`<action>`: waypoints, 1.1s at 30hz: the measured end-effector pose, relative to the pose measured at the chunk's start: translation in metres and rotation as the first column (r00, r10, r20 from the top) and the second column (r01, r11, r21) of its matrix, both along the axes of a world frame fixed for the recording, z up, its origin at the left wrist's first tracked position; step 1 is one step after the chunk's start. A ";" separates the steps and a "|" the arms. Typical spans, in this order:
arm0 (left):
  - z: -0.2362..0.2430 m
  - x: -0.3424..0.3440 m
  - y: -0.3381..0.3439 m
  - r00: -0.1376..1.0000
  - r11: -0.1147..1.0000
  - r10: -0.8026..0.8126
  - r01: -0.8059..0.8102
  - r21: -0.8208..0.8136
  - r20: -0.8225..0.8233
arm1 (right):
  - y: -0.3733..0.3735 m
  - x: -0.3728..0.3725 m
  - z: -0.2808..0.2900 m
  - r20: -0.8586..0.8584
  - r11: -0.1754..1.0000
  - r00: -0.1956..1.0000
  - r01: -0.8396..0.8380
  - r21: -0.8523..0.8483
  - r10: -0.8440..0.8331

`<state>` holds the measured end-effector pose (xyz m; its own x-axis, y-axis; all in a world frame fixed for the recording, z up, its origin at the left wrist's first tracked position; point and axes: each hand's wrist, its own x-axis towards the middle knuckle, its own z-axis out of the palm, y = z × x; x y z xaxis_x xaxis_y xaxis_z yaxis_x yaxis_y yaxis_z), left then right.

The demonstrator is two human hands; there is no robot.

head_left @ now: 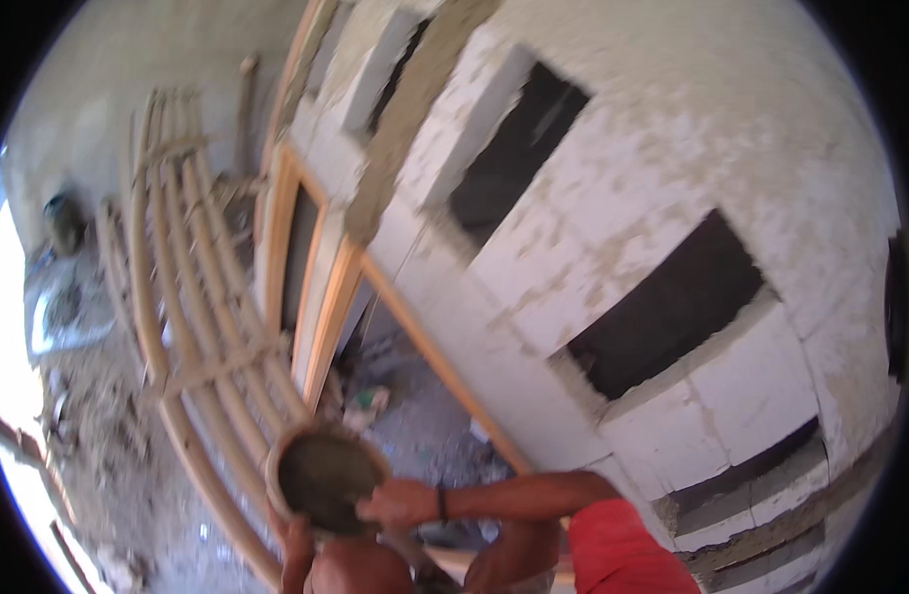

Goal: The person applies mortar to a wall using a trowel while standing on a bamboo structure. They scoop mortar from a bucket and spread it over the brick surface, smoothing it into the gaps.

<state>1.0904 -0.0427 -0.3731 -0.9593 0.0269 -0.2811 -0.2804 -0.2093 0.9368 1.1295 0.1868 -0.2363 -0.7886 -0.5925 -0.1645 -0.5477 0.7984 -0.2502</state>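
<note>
A round bowl with a pale rim, filled with grey-brown wet mortar, is at the lower middle. My left hand is closed on its near left rim. My right hand, with a dark band at the wrist, is closed at the bowl's right side, its fingers over the mortar. Whether it grips a tool is too blurred to make out. Red cloth shows at the lower right.
Left of the bowl runs a platform of wooden poles with crosspieces. An orange-brown wooden frame borders an opening. The white block wall has dark rectangular openings. Rubble and a dark container lie at the far left.
</note>
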 end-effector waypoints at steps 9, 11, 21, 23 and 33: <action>0.037 0.014 -0.017 0.995 0.993 -0.097 0.095 0.065 0.024 | 0.061 -0.017 0.074 0.016 0.930 0.946 0.314 0.191 -0.323; 0.035 0.021 -0.017 0.994 0.993 -0.085 0.078 0.087 0.076 | 0.066 -0.014 0.071 0.041 0.932 0.950 0.294 0.211 -0.309; 0.027 0.025 -0.008 0.998 0.996 -0.069 0.069 0.057 0.011 | -0.004 -0.001 -0.038 0.064 0.961 0.967 0.235 0.144 -0.246; 0.021 0.023 -0.008 0.996 0.995 -0.047 0.053 0.079 -0.075 | -0.012 0.004 -0.025 0.055 0.953 0.964 0.248 0.173 -0.261; 0.025 0.028 -0.012 0.998 0.988 -0.064 0.063 0.138 0.003 | -0.004 0.031 -0.008 0.204 0.930 0.918 0.360 -0.077 -0.339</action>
